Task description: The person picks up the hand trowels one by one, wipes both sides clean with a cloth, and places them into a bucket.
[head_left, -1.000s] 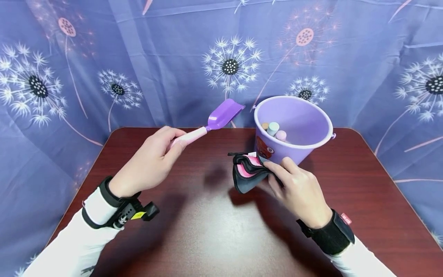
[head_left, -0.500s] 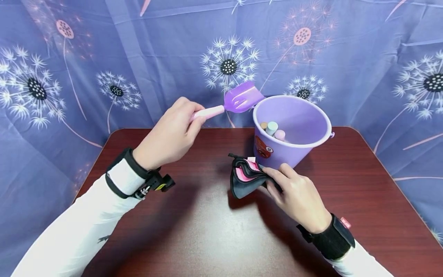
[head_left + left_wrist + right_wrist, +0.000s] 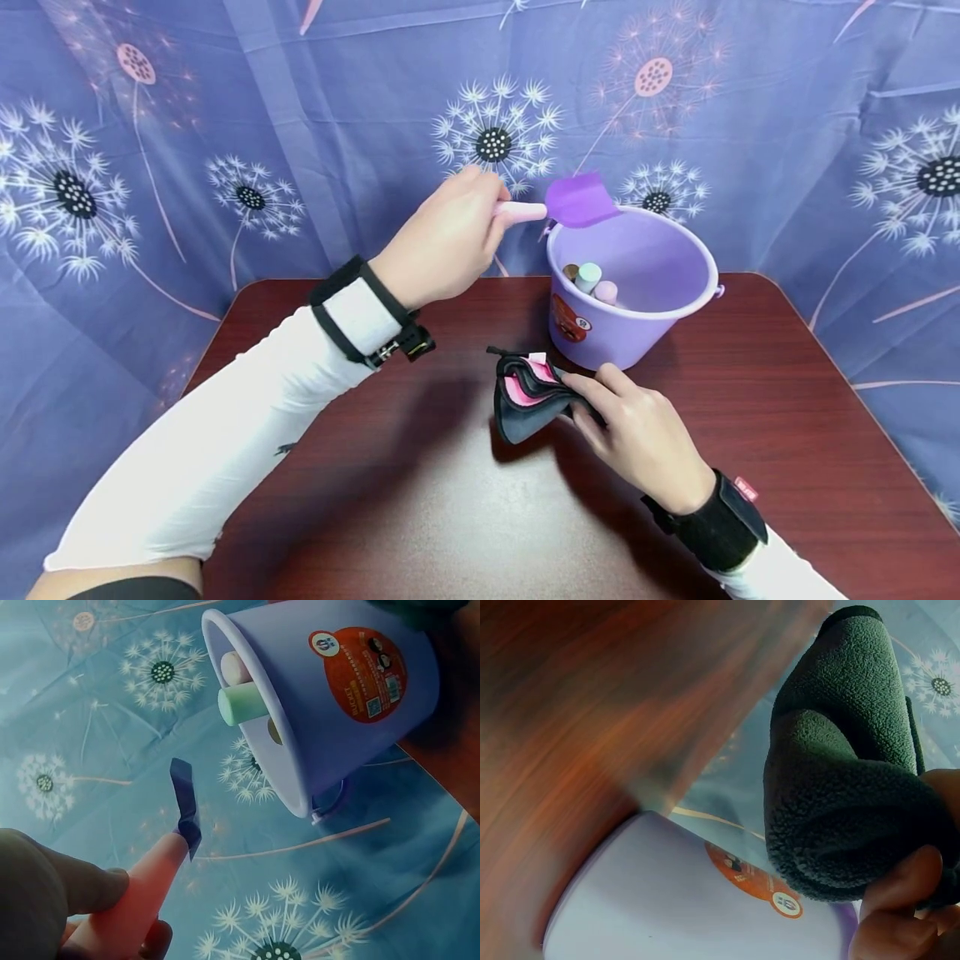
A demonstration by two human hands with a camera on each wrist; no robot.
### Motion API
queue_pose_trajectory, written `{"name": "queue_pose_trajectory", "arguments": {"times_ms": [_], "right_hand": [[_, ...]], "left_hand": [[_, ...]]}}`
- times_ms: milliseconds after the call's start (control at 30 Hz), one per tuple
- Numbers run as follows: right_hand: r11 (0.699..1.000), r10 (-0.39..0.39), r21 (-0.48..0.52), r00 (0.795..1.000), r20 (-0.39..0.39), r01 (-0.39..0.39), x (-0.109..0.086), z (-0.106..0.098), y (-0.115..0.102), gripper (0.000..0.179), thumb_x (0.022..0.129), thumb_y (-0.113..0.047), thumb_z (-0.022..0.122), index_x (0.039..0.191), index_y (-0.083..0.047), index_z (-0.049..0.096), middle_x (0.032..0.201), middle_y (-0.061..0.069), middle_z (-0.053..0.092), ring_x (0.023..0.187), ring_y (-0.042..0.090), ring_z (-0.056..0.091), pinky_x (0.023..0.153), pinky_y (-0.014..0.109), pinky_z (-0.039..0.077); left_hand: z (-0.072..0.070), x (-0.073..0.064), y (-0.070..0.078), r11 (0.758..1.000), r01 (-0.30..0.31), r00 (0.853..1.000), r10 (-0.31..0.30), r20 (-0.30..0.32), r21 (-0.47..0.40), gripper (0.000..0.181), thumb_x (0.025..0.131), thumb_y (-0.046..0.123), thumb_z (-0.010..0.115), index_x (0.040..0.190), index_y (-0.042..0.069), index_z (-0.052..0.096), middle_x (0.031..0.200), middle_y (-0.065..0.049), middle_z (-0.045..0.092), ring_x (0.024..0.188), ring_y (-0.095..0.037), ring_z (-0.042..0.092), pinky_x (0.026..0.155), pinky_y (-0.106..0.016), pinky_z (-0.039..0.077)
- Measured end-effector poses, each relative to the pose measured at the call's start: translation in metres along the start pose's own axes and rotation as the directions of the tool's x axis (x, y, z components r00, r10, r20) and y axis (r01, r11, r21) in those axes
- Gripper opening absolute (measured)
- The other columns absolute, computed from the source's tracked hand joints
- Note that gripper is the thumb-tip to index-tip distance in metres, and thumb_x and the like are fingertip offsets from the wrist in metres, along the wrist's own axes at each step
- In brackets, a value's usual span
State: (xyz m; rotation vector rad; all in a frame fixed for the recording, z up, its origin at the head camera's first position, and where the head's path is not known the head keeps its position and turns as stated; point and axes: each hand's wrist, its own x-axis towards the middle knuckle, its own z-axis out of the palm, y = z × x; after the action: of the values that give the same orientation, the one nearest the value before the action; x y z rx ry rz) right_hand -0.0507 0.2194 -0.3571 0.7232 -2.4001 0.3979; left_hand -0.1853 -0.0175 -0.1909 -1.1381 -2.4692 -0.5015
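My left hand (image 3: pixel 450 237) grips the pink handle of a toy shovel (image 3: pixel 581 200) with a purple scoop. In the head view the scoop overlaps the left back rim of a light purple bucket (image 3: pixel 611 333). Several chalk-like sticks lean inside the bucket, including a mint green stick (image 3: pixel 241 703) and a pink one (image 3: pixel 605 292). My right hand (image 3: pixel 645 433) pinches a folded dark grey cloth (image 3: pixel 525 421) with black edging and pink inner layers, held in front of the bucket. Its fuzzy side shows in the right wrist view.
The bucket stands upright on a dark red-brown wooden table (image 3: pixel 480 508), near the back edge. Behind it hangs a blue curtain (image 3: pixel 360 100) printed with dandelions. A round orange label (image 3: pixel 367 675) is on the bucket's side.
My left hand has carried the shovel up and to the right, from left of the bucket to its rim. My right hand has lowered the cloth slightly toward me.
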Motion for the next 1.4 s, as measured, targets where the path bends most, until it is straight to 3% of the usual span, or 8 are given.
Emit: {"name": "queue_pose_trajectory", "arguments": {"times_ms": [233,467,700,1067,1200,1400], "right_hand": [[0.999,-0.028,0.014,0.999,-0.02,0.029,-0.001,0.003,-0.001,0.034,0.084,-0.016,0.064,0.117,-0.01,0.071,0.083,-0.004,0.047,0.056,0.006,0.038,0.047,0.029,0.039],[1.0,-0.026,0.015,1.0,0.012,0.026,-0.003,0.004,-0.003,0.034,0.083,-0.015,0.066,0.117,-0.01,0.071,0.084,-0.003,0.048,0.055,0.007,0.041,0.048,0.031,0.041],[0.999,-0.029,0.021,0.999,0.038,0.028,-0.005,0.007,-0.005,0.033,0.084,-0.016,0.068,0.117,-0.011,0.071,0.087,-0.002,0.049,0.055,0.007,0.043,0.05,0.032,0.043],[0.999,-0.03,0.028,0.997,0.071,0.028,-0.007,0.007,-0.008,0.033,0.085,-0.019,0.068,0.116,-0.011,0.07,0.088,-0.005,0.048,0.056,0.008,0.044,0.053,0.032,0.045],[0.999,-0.032,0.027,0.996,0.078,0.03,-0.008,0.006,-0.008,0.033,0.085,-0.019,0.068,0.116,-0.011,0.07,0.088,-0.004,0.048,0.056,0.008,0.045,0.053,0.032,0.045],[0.999,-0.032,0.028,0.996,0.083,0.029,-0.009,0.006,-0.009,0.032,0.085,-0.019,0.068,0.116,-0.012,0.07,0.088,-0.004,0.049,0.056,0.008,0.047,0.054,0.033,0.046]], "left_hand": [[0.014,0.026,0.004,0.998,0.044,0.992,-0.049,0.12,0.038,0.014,0.103,0.014,0.042,0.103,0.004,0.052,0.097,-0.006,0.053,0.09,-0.02,0.048,0.08,-0.03,0.042],[0.031,0.042,0.007,0.992,0.037,0.977,-0.062,0.206,0.124,0.014,0.101,0.013,0.044,0.107,0.005,0.053,0.102,-0.005,0.053,0.092,-0.02,0.048,0.081,-0.03,0.042],[0.048,0.051,0.006,0.991,0.042,0.967,-0.073,0.243,0.13,0.019,0.101,0.016,0.047,0.114,0.003,0.052,0.105,-0.008,0.054,0.095,-0.021,0.049,0.083,-0.03,0.043],[0.073,0.065,0.008,0.986,0.083,0.944,-0.124,0.305,0.143,0.033,0.106,0.024,0.041,0.129,0.003,0.049,0.113,-0.007,0.054,0.105,-0.018,0.053,0.089,-0.03,0.045],[0.081,0.069,0.009,0.985,0.123,0.935,-0.156,0.319,0.119,0.031,0.104,0.024,0.045,0.128,0.005,0.048,0.114,-0.006,0.056,0.109,-0.018,0.055,0.089,-0.03,0.046],[0.095,0.071,0.01,0.983,0.156,0.933,-0.177,0.314,0.093,0.026,0.104,0.024,0.045,0.125,0.008,0.049,0.113,-0.004,0.057,0.111,-0.017,0.057,0.089,-0.031,0.046]]}}
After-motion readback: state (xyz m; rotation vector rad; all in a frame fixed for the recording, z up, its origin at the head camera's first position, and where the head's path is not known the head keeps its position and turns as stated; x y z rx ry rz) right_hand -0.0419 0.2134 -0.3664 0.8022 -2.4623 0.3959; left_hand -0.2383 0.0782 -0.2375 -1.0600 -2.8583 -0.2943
